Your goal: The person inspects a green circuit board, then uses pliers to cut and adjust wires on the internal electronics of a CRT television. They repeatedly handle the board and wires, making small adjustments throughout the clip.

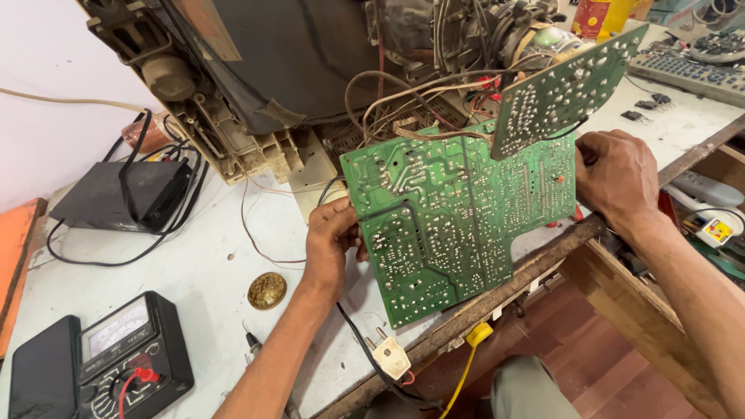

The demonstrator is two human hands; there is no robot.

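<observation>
Head view: large green circuit board [458,221] held solder-side up over the white bench [194,271]; left hand [330,240] closed on its edge at nine o'clock; right hand [617,178] clasps the edge at three o'clock; analog multimeter [132,357] toward seven o'clock.

I count 2 green boards [458,217] [566,89], 1 meter [128,357], 1 plug [390,357], 1 black box [116,194], 2 hands [330,240] [617,174].
</observation>
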